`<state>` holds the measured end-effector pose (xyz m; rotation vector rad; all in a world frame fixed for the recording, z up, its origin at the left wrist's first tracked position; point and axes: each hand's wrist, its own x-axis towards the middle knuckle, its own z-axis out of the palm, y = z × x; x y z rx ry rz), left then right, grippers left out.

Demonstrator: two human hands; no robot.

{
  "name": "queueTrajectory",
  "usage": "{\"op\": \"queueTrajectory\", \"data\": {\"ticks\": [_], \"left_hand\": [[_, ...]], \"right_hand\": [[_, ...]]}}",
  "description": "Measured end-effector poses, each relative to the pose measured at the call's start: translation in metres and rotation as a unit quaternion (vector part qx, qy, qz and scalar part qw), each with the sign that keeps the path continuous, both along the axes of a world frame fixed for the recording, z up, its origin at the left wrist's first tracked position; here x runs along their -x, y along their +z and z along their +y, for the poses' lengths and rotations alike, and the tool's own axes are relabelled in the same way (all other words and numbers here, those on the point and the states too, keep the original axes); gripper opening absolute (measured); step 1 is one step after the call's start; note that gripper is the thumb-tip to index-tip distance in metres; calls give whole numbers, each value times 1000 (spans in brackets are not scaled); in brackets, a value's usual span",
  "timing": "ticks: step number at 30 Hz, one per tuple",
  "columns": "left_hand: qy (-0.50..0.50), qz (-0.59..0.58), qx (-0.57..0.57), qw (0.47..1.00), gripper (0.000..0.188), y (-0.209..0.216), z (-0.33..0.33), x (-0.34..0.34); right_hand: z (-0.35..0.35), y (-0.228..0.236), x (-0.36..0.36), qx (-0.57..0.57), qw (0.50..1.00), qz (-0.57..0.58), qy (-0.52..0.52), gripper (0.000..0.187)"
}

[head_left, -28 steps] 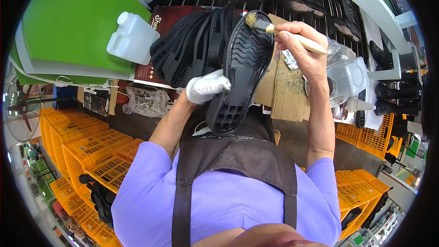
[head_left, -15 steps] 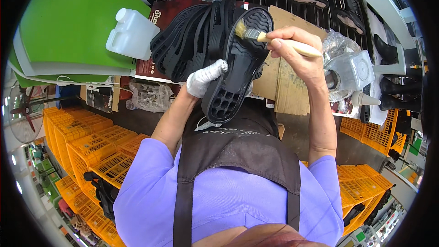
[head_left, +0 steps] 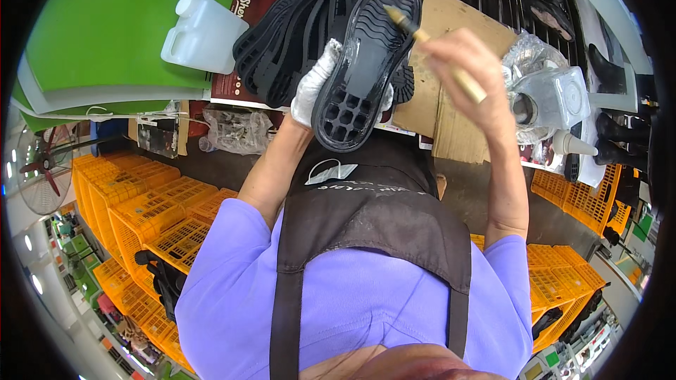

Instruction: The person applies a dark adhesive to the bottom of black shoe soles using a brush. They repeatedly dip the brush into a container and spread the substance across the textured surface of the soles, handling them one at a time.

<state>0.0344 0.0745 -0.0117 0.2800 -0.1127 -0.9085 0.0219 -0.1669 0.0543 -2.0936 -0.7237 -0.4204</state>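
the gloved left hand (head_left: 315, 88) is clamped along the side of a black shoe sole (head_left: 362, 67), held above the apron (head_left: 373, 211) with its square-celled heel toward the body, in front of a row of similar soles (head_left: 278, 46). apart from it, the bare right hand (head_left: 468, 74) grips the wooden handle of a brush (head_left: 404, 22); it is blurred, so i can't tell whether the bristles touch the wavy forefoot. to brush well, keep the sole steady, use light, overlapping strokes, and work into the grooves and inside the raised rim without spilling over. against the frame just before, the bristles have moved from the left rim inward, the handle slants more steeply, and the gloved thumb reaches farther toward the toe.
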Motion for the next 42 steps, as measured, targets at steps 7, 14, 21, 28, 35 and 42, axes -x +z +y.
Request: {"op": "queueTrajectory", "data": {"ticks": [7, 14, 21, 28, 35, 42], "left_hand": [[48, 31, -72, 996, 57, 1, 2, -6], [-29, 47, -12, 998, 50, 2, 5, 0], [4, 47, -39, 998, 47, -7, 6, 0], [33, -15, -76, 996, 51, -5, 9, -7], [63, -194, -277, 939, 42, 12, 6, 1], [79, -297, -281, 909, 54, 30, 3, 9]], "right_hand": [[33, 8, 38, -63, 959, 126, 245, 35], [-2, -12, -13, -15, 996, 58, 61, 22], [3, -18, 2, 3, 996, 83, -38, 19], [45, 4, 53, -57, 968, 128, 207, 20], [16, 16, -6, -184, 888, 421, 5, 24], [6, 12, -40, -121, 978, 115, -123, 16]]}}
